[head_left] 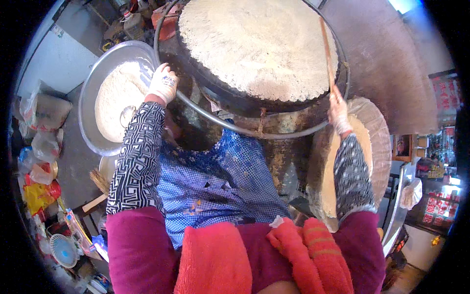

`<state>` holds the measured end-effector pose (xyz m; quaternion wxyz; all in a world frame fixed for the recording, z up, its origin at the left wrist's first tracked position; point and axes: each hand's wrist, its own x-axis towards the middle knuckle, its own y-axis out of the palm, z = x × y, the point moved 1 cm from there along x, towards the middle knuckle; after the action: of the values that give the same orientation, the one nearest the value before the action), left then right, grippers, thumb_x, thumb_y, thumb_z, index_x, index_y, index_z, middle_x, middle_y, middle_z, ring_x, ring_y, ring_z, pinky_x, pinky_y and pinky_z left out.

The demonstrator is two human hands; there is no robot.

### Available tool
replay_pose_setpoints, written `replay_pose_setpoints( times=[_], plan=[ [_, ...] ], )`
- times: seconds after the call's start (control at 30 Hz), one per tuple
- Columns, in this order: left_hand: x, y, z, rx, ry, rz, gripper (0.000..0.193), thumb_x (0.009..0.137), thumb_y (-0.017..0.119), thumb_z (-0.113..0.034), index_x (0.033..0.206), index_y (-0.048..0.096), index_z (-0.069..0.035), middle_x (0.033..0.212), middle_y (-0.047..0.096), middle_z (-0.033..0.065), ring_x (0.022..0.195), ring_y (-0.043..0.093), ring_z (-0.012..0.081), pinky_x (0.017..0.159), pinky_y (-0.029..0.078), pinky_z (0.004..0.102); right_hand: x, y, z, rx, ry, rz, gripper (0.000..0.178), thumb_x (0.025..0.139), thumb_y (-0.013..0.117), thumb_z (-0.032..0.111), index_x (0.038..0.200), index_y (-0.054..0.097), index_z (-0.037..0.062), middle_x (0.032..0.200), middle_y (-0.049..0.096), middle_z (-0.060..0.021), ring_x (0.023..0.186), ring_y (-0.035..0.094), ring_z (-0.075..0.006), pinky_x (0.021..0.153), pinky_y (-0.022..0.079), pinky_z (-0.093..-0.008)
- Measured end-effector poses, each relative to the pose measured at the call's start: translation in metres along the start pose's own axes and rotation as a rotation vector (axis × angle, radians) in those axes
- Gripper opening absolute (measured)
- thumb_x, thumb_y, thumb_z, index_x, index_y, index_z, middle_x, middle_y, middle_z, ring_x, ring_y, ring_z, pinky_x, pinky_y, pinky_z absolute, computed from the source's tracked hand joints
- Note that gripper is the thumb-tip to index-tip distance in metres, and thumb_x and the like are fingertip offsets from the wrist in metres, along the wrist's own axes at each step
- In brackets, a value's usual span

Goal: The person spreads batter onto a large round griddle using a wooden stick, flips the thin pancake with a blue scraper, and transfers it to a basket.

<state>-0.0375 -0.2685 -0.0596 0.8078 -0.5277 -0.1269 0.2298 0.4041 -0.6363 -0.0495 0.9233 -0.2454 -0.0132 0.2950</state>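
Observation:
A big round griddle (215,95) stands in front of me, its top covered with a thin, pale layer of batter (254,44). A small patch near its front edge looks browner. Around the griddle runs a grey metal ring (215,120). My left hand (164,84), in a whitish glove, is closed on the ring's left side, beside the bowl. My right hand (338,111), with whitish covering toward the wrist, grips a long thin wooden stick (326,46). That stick reaches away from me over the right edge of the batter layer.
Left of the griddle, a large metal bowl (86,110) holds pale batter (113,98) and a ladle (127,116). Flat tan pancakes (360,139) lie under clear plastic (379,127) at the right. A straw brush (99,180) and a small blue fan (63,250) sit at the left.

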Motion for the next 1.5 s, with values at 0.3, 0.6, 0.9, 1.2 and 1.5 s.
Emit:
replay_pose_setpoints(
  times=[0.3, 0.6, 0.9, 1.2, 1.5],
  plan=[
    [-0.047, -0.074, -0.105, -0.243, -0.059, -0.043, 0.014, 0.076, 0.064, -0.024, 0.067, 0.074, -0.021, 0.065, 0.067, 0.0011, 0.073, 0.068, 0.0215, 0.066, 0.048, 0.0387, -0.26, 0.081, 0.11, 0.44, 0.309, 0.717, 0.067, 0.092, 0.055, 0.012, 0.153, 0.028, 0.0122, 0.068, 0.059, -0.0008, 0.043, 0.041, -0.0074, 0.04, 0.034, -0.0212],
    [-0.163, -0.058, -0.351, -1.008, -0.075, -0.759, 0.038, 0.076, 0.064, -0.041, 0.101, 0.053, -0.015, 0.094, 0.051, 0.0053, 0.093, 0.052, 0.0257, 0.085, 0.042, 0.0411, -0.317, 0.099, 0.167, 0.018, 0.323, 1.413, 0.045, 0.087, 0.06, 0.034, 0.115, 0.06, -0.0019, 0.073, 0.067, -0.0133, 0.05, 0.059, -0.0164, 0.045, 0.047, -0.0256],
    [-0.193, -0.06, -0.288, -1.249, -0.24, -0.454, 0.035, 0.081, 0.058, -0.038, 0.104, 0.057, -0.012, 0.103, 0.055, 0.0102, 0.098, 0.055, 0.0313, 0.085, 0.045, 0.045, -0.386, 0.248, 0.184, 0.289, 0.591, 1.843, 0.074, 0.099, 0.028, 0.062, 0.139, 0.045, 0.0026, 0.108, 0.066, -0.0213, 0.081, 0.069, -0.0309, 0.069, 0.055, -0.0355],
    [-0.21, -0.057, -0.267, -1.282, -0.285, -0.245, 0.023, 0.091, 0.055, -0.026, 0.103, 0.058, -0.006, 0.098, 0.057, 0.0145, 0.094, 0.058, 0.0325, 0.081, 0.048, 0.0446, -0.524, 0.365, 0.151, -0.331, -0.838, 2.104, 0.047, 0.099, 0.047, 0.047, 0.129, 0.054, 0.0119, 0.11, 0.067, -0.0175, 0.104, 0.065, -0.033, 0.092, 0.049, -0.0394],
    [-0.203, -0.01, -0.281, -1.18, -0.393, -0.438, 0.027, 0.094, 0.052, -0.031, 0.097, 0.062, -0.006, 0.096, 0.058, 0.0145, 0.09, 0.06, 0.0305, 0.075, 0.051, 0.0378, -0.36, 0.172, 0.21, 0.226, -0.157, 1.816, 0.048, 0.093, 0.054, 0.041, 0.077, 0.067, -0.0021, 0.081, 0.068, -0.0187, 0.073, 0.067, -0.0247, 0.065, 0.053, -0.0347]
  ],
)
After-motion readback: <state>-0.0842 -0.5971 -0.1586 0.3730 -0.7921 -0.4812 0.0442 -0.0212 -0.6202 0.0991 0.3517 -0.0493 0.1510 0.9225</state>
